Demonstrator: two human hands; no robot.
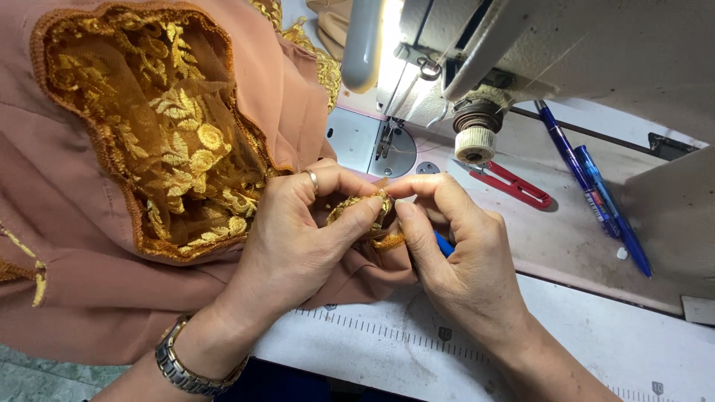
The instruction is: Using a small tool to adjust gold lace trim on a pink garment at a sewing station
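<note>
A pale grey metal sewing machine (566,52) fills the upper right of the frame, a bright lamp glaring beside its needle at top centre. Below it spreads a worn whitish work table (581,238) with a printed ruler strip (417,339) along the bottom edge. Greenish mottled stone floor (45,376) shows in the lower left corner.

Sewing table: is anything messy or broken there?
Nothing looks broken or spilled. The two blue pens and red snips lie loose beside the sewing machine, and both hands pinch a gold trim piece on the brown cloth.
</note>
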